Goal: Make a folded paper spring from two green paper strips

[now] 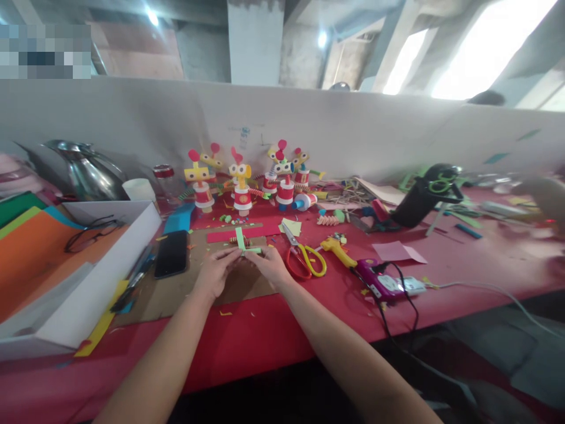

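Observation:
Two light green paper strips (241, 238) meet at an angle between my hands, over a brown cardboard sheet (154, 300). My left hand (217, 272) pinches them near the corner where they meet. The fingers of my right hand (270, 266) are closed on the strip that points right. Just behind the strips lies a small striped paper coil (247, 241). Scissors (304, 253) with red and yellow handles rest right of my right hand, their blades on a pale yellow paper piece (295, 228).
Several paper-cup figures (242, 194) stand at the back. At left are a white box (62, 321), a phone (172, 254) and a metal jug (88, 171). A yellow glue gun (339, 252), purple power strip (382, 280) and cables lie right.

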Tool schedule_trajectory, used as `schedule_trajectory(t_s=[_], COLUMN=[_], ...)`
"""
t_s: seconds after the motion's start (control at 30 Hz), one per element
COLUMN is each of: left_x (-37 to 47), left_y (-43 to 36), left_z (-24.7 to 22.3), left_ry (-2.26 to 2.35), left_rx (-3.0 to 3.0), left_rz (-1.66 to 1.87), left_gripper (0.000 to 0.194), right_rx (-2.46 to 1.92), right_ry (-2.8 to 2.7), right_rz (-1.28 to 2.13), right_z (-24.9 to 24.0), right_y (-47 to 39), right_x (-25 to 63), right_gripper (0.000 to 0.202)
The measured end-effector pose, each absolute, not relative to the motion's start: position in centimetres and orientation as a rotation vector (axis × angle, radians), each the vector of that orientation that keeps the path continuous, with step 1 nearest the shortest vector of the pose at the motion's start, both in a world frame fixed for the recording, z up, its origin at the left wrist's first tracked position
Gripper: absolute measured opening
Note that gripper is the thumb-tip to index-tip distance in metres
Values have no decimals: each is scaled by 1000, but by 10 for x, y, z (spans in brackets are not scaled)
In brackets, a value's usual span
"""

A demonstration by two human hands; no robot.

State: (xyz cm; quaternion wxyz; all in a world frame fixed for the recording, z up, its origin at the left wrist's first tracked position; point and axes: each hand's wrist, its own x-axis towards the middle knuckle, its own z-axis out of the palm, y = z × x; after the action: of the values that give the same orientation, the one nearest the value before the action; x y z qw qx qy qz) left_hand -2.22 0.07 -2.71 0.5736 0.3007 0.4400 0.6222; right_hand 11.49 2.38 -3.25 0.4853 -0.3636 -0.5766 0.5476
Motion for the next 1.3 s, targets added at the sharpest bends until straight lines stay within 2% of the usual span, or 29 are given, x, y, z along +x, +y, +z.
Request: schedule_trajectory(t_s=[0.23, 0.43, 0.63, 0.77, 0.93, 1.3], left_x=[-23, -26, -25, -26, -27, -29], left_y=[0, -3, -5, -3, -3, -6], left_z=[-22, -20, -19, -23, -20, -19], left_ry=[983, 1002, 1034, 958, 818, 699], left_rx=[614, 744, 853, 815, 607, 620], left_rz=[1426, 1359, 1350, 1353, 1340, 1251], left_gripper=[16, 28, 32, 28, 25, 28], right_rx=[-977, -947, -950, -832, -735, -716], right_ry=[-1348, -1455, -1588, -1585, -1615, -1749], right_rz=[1272, 1243, 1153, 1173, 1133, 856], right_z=[-33, -29, -34, -33, -26, -23], right_y=[23, 22, 25, 22, 16, 17], right_x=[115, 117, 120, 118, 116, 121], right_gripper=[21, 19, 21, 22, 34, 16])
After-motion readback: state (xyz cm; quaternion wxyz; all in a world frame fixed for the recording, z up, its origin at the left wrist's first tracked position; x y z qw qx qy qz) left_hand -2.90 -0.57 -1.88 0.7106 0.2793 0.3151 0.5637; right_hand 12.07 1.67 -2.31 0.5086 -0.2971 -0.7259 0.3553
